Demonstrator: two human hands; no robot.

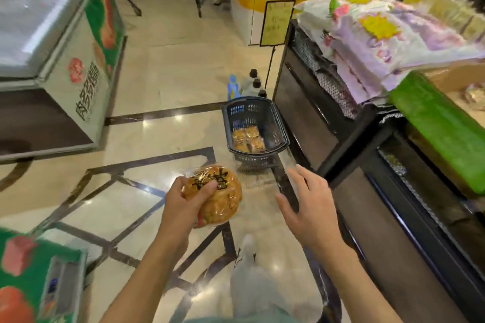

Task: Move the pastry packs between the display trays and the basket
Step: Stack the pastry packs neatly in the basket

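Left hand (187, 198) is clamped round a round pastry pack (217, 195), fingers curled over its top face, held above the floor. Right hand (305, 200) is empty, fingers spread and relaxed, just beside the pack and apart from it. Ahead on the floor stands the dark basket (278, 123), against the black display stand (328, 123); several pastry packs (248, 141) already lie in its bottom. Judgement: the pack is bound for the basket. Recommended: carry it level, lower it past the rim, and set it flat beside those inside instead of dropping it, as the wrapping looks thin and the pastry may crush.
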